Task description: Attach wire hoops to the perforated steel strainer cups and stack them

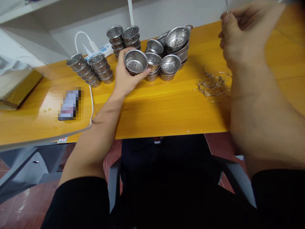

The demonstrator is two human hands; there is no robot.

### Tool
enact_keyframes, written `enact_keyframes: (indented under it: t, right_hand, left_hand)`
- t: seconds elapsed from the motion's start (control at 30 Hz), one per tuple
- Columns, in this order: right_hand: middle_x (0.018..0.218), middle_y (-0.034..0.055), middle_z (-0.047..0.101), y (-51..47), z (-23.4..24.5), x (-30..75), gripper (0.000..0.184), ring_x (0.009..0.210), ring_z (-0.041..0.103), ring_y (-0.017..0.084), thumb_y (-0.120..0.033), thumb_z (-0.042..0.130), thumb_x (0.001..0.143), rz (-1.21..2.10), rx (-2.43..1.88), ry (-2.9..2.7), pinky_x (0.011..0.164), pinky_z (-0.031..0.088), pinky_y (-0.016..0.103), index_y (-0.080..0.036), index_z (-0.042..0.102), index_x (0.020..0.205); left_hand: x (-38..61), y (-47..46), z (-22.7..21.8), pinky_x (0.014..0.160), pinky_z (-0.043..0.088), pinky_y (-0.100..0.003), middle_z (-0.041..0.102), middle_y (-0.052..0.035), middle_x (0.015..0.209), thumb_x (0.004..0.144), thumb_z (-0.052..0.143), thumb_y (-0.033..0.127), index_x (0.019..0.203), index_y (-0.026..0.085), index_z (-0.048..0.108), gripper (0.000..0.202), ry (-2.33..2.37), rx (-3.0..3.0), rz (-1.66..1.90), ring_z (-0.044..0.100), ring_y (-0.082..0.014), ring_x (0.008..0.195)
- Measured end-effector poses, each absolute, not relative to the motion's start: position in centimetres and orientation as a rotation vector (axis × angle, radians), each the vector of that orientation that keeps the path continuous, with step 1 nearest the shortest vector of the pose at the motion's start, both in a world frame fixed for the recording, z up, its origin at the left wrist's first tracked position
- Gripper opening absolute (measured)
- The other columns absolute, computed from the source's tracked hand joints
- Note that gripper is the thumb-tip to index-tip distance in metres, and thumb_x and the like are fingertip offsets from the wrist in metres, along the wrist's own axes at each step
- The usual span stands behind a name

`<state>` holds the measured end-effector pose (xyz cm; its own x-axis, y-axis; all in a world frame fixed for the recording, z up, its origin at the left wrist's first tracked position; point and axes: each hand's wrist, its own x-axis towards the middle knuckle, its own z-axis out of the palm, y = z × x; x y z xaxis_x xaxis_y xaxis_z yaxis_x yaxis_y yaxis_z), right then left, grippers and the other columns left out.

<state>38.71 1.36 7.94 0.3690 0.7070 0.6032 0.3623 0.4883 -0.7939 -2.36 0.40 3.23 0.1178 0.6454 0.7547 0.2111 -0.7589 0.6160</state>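
Strainer cup, perforated steel, sat tilted in the left hand, fingers clamped round its rim, just in front of the cluster of stacked cups on the yellow table. Right hand was raised to the right of that cluster, fingers pinched together on a thin wire piece, blurred. Wire ring pile lay right of the cluster; two leaning cup stacks and a white cable to its left.

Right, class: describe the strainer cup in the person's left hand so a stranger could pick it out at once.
Start at the yellow table and find the cluster of stacked perforated metal cups near its far edge. The strainer cup sits at the cluster's left, tilted toward the camera, the only one gripped by the left hand.
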Motion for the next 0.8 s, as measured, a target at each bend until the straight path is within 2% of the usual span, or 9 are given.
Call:
enact_keyframes:
  t: [0.13,0.27,0.47,0.6,0.67,0.73,0.8]
  right_hand:
    - [0.068,-0.004,0.055,1.5,7.9,38.9,0.036,0.063,0.068,0.013,0.014,0.072,0.114,0.265,-1.096,-1.274,0.054,0.045,0.018,-0.017,0.083,0.099]
    - [0.069,-0.0026,0.057,1.7,7.5,39.3,0.025,0.065,0.069,0.014,0.003,0.082,0.112,0.254,-1.095,-1.279,0.054,0.045,0.018,-0.018,0.082,0.099]
    - [0.071,-0.0024,0.06,1.5,7.7,38.9,0.026,0.064,0.069,0.013,0.006,0.077,0.114,0.256,-1.167,-1.234,0.059,0.049,0.022,-0.017,0.083,0.103]
    - [0.071,-0.0035,0.06,1.7,7.7,38.7,0.027,0.062,0.068,0.014,0.007,0.076,0.113,0.261,-1.181,-1.205,0.056,0.047,0.022,-0.019,0.079,0.104]
    - [0.072,-0.0041,0.06,1.9,7.7,38.9,0.024,0.063,0.069,0.014,0.004,0.081,0.112,0.259,-1.167,-1.206,0.056,0.048,0.021,-0.02,0.079,0.109]
    - [0.07,-0.0052,0.056,2.0,7.7,38.9,0.025,0.061,0.065,0.015,-0.002,0.09,0.11,0.258,-1.155,-1.218,0.056,0.047,0.023,-0.022,0.076,0.103]
    - [0.068,-0.0049,0.052,1.8,7.7,38.6,0.033,0.058,0.057,0.015,-0.012,0.097,0.109,0.237,-1.136,-1.291,0.057,0.044,0.027,-0.024,0.072,0.09]
  left_hand:
    - [-2.8,1.4,2.6,0.138,0.061,-0.068,0.078,-0.0077,0.162,0.084,0.098,0.106,0.16,0.05,0.06,0.102,0.825,2.171,1.673,0.075,-0.045,0.157]
    - [-3.1,1.5,2.4,0.138,0.059,-0.068,0.074,-0.0075,0.168,0.091,0.095,0.101,0.165,0.052,0.057,0.097,0.784,2.229,1.67,0.072,-0.0445,0.159]
    - [-3.3,1.3,2.7,0.129,0.063,-0.073,0.081,-0.0076,0.146,0.081,0.104,0.102,0.143,0.046,0.068,0.091,0.829,2.196,1.734,0.078,-0.0455,0.143]
    - [-3.2,2.0,2.4,0.12,0.065,-0.076,0.085,-0.0018,0.138,0.072,0.111,0.103,0.138,0.052,0.07,0.093,0.775,2.095,1.716,0.08,-0.0444,0.132]
    - [-2.9,1.7,2.5,0.118,0.065,-0.074,0.088,-0.0002,0.134,0.069,0.111,0.107,0.137,0.05,0.069,0.099,0.789,2.05,1.657,0.079,-0.0425,0.133]
    - [-2.7,1.2,2.8,0.12,0.065,-0.072,0.088,-0.0012,0.135,0.068,0.11,0.11,0.138,0.045,0.067,0.104,0.823,2.02,1.601,0.078,-0.0413,0.137]
    - [-2.5,0.5,3.1,0.121,0.065,-0.069,0.086,-0.004,0.139,0.068,0.107,0.113,0.139,0.043,0.066,0.108,0.852,2.019,1.581,0.079,-0.0415,0.138]
